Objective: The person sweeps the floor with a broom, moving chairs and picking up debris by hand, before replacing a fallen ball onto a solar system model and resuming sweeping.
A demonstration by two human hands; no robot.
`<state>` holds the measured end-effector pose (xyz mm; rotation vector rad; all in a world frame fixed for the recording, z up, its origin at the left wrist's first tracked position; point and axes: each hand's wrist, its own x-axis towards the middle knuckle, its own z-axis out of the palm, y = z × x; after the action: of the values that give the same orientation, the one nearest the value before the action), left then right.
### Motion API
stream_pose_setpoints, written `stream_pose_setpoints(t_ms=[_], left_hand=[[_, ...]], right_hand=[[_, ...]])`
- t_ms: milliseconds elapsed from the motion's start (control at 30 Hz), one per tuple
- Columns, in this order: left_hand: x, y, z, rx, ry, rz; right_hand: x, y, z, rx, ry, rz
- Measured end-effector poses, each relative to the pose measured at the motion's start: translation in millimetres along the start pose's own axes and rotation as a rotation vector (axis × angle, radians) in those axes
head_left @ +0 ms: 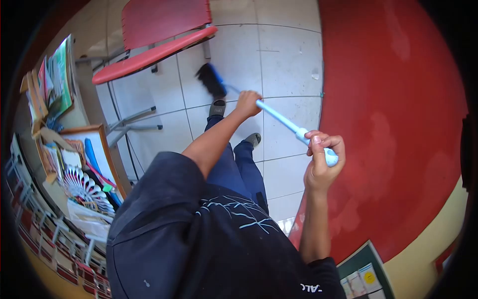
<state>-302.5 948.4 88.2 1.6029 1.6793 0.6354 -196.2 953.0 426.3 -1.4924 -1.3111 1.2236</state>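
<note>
A broom with a light blue handle (281,118) slants across the view in front of my body. My left hand (248,103) is closed around the lower part of the handle. Higher up, my right hand (324,162) grips the handle near its rounded end, with the thumb and fingers wrapped around it. The blue broom head with dark bristles (211,80) is over the tiled floor, just ahead of my left shoe (217,107), and looks slightly blurred.
A red chair (159,50) with metal legs stands ahead on the left. Papers, books and a framed board (102,144) crowd the left side. A red wall (388,129) rises on the right beside the white floor tiles (289,55). A green board (371,269) is at lower right.
</note>
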Motion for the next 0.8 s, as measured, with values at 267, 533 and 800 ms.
stream_pose_setpoints(t_ms=[267,533,800], left_hand=[[70.2,142.6,-16.5,-0.205,-0.107,0.381],[-60.4,318.8,-62.2,-0.547,0.001,0.757],[-123.4,458.1,-61.4,-1.082,-0.560,0.526]], right_hand=[[-57.4,-46.6,-78.5,-0.179,0.039,-0.304],[-185.1,-56.1,-221.1,-0.205,0.239,-0.079],[-210.5,62.4,-217.4,-0.367,0.591,-0.193]])
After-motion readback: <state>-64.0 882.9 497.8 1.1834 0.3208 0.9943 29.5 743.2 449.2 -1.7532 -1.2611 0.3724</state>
